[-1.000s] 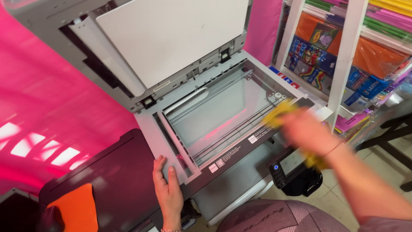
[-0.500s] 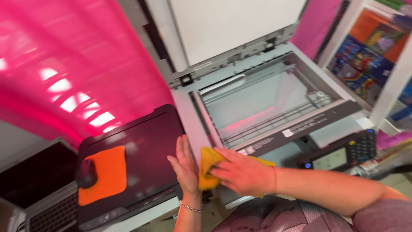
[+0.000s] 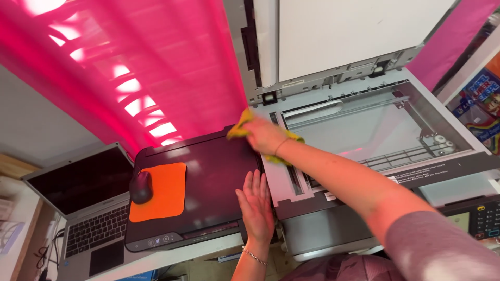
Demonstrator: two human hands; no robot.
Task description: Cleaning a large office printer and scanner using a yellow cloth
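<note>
Head view: the right hand (image 3: 263,136) clenches a yellow cloth (image 3: 240,128) at the far left corner of an open copier's (image 3: 333,218) frame, beside its glass (image 3: 359,130). The left hand (image 3: 256,208) rests flat, grip released, on a dark printer (image 3: 208,182) carrying an orange pad (image 3: 161,190) and mouse (image 3: 140,186).

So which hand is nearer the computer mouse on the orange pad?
Left. The left hand lies flat on the black printer's lid, right of the mouse. The right hand, clutching a yellow cloth, is farther off at the scanner's left edge.
</note>
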